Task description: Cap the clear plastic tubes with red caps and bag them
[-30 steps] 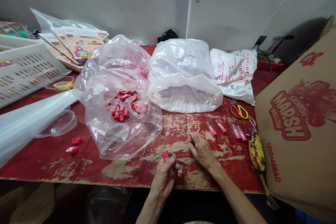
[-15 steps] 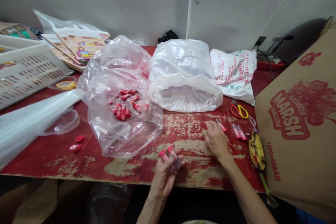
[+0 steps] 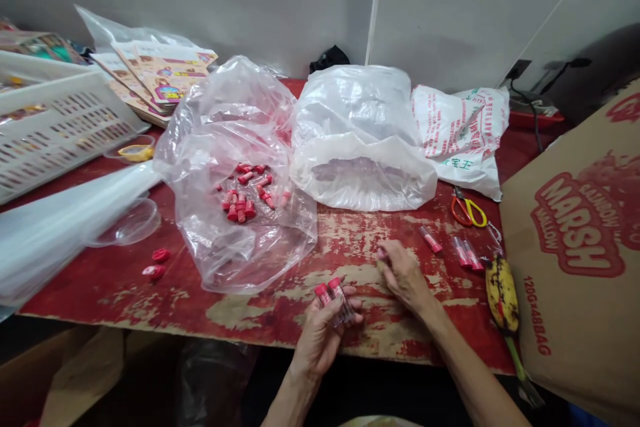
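My left hand [image 3: 320, 340] is curled half shut around two clear tubes with red caps [image 3: 336, 301]. The caps point away from me, and the tubes tilt slightly over the near edge of the peeling red counter [image 3: 280, 307]. At that hand's one o'clock, close but not touching it, my right hand [image 3: 406, 277] is pinched on a small red piece [image 3: 383, 254], too small to make out further.

At two o'clock from my hands, a single red-capped tube [image 3: 431, 239] lies on the counter, with a pair of red-capped tubes [image 3: 467, 254] farther along. Just past the pair are orange-and-yellow scissors [image 3: 467, 210]. At three o'clock, a spotted banana [image 3: 503, 295] lies against a cardboard carton [image 3: 575, 240] printed MARSH.

At twelve o'clock sits a milky plastic bag [image 3: 363, 147], with a printed white carrier bag [image 3: 460, 137] beside it at one o'clock. At eleven o'clock, a clear plastic bag [image 3: 240, 240] holds a heap of red caps [image 3: 240, 203]. At nine o'clock, two loose red caps [image 3: 157, 261] lie near a clear plastic lid [image 3: 131, 221]. At ten o'clock are a white slotted crate [image 3: 60, 130] and printed cards [image 3: 163, 73].
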